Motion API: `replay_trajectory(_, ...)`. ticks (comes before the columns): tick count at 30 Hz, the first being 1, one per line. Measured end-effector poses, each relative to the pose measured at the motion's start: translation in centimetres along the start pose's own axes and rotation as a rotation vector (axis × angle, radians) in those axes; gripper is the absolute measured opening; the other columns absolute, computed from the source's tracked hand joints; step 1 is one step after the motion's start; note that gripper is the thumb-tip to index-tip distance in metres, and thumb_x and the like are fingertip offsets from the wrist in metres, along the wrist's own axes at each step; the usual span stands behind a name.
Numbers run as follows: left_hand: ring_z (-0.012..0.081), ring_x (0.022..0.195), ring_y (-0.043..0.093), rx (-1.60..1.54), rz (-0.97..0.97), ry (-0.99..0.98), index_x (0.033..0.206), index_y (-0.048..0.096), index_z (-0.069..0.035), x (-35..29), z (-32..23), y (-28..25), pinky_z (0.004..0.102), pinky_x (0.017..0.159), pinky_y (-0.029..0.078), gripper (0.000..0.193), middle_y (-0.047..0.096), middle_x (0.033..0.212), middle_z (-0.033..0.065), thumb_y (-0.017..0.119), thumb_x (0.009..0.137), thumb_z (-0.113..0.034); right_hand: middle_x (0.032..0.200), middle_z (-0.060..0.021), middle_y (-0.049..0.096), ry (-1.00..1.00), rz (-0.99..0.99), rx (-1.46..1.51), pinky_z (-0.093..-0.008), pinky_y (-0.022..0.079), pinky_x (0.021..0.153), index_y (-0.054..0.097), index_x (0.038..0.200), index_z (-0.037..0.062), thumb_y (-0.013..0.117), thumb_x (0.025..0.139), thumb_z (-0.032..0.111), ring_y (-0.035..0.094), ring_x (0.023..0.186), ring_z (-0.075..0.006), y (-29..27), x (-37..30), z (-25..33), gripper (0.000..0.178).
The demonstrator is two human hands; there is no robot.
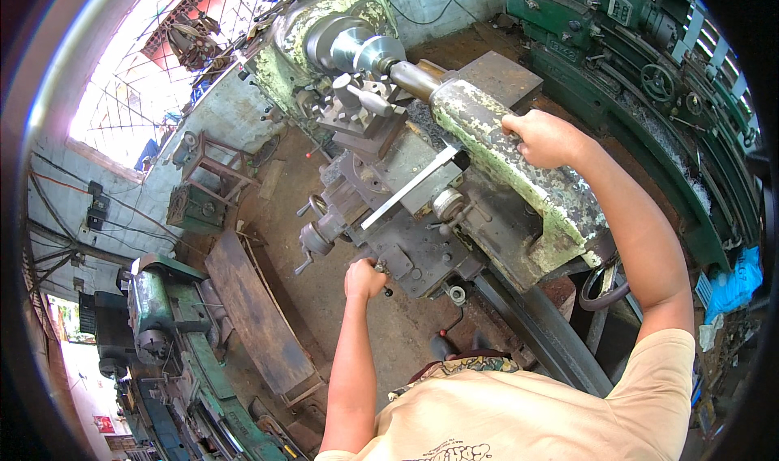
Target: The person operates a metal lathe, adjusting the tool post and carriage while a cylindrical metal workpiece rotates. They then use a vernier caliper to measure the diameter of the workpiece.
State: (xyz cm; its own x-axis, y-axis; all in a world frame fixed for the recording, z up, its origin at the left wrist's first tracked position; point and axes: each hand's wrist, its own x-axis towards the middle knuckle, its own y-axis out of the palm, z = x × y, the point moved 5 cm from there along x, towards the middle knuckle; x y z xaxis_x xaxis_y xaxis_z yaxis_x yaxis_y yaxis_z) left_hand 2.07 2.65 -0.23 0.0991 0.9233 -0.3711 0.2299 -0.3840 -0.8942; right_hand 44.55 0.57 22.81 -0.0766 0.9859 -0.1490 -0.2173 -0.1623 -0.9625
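Observation:
A lathe with chipped pale-green paint stands in front of me. A shiny metal workpiece (357, 51) sits at its chuck, with the end of the tailstock quill (415, 79) up against it. My left hand (365, 280) is closed at the near left edge of the carriage (430, 254); what its fingers wrap is hidden, and a small dark knob (388, 292) shows just below. My right hand (548, 139) makes a closed grip on top of the tailstock (495, 136), and the part inside it cannot be seen. Between them, a pale flat bar (410, 187) lies slantwise across the cross slide.
The tool post (363, 108) with its clamp handle rises beside the workpiece. A handwheel (604, 286) hangs at the tailstock's near end, under my right arm. Green machines stand at the right (649, 136) and lower left (195, 372). A wooden board (260, 315) lies left of me.

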Motion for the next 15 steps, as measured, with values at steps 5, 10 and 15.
replay_trajectory(5,0.0370,0.107,0.072,0.009,-0.009,0.003,0.109,0.081,-0.011,0.03,0.00,0.03,0.0456,0.095,0.057,0.042,0.076,0.109,0.0206,0.077,0.070,-0.025,0.104,-0.0262,0.071,-0.010,-0.011,0.012,-0.0523,0.054,0.090,0.061,0.122,0.0013,0.065,0.087,0.003,0.068,0.105,-0.0434,-0.05,-0.04,0.01,0.036)
replay_trajectory(10,0.0367,0.107,0.072,-0.025,-0.012,-0.011,0.109,0.081,-0.011,0.01,0.05,0.07,0.0453,0.095,0.057,0.042,0.076,0.109,0.0204,0.078,0.070,-0.027,0.105,-0.0263,0.071,-0.024,-0.019,-0.002,-0.0522,0.054,0.090,0.062,0.122,0.0011,0.067,0.087,0.004,0.068,0.104,-0.0433,-0.06,0.02,0.03,0.036)
replay_trajectory(15,0.0367,0.107,0.072,-0.022,-0.014,-0.007,0.109,0.081,-0.011,-0.11,-0.02,-0.05,0.0454,0.095,0.057,0.042,0.076,0.110,0.0202,0.079,0.069,-0.027,0.104,-0.0262,0.071,-0.019,-0.016,0.005,-0.0521,0.054,0.090,0.061,0.122,0.0012,0.067,0.087,0.004,0.068,0.104,-0.0434,-0.01,0.03,-0.01,0.035)
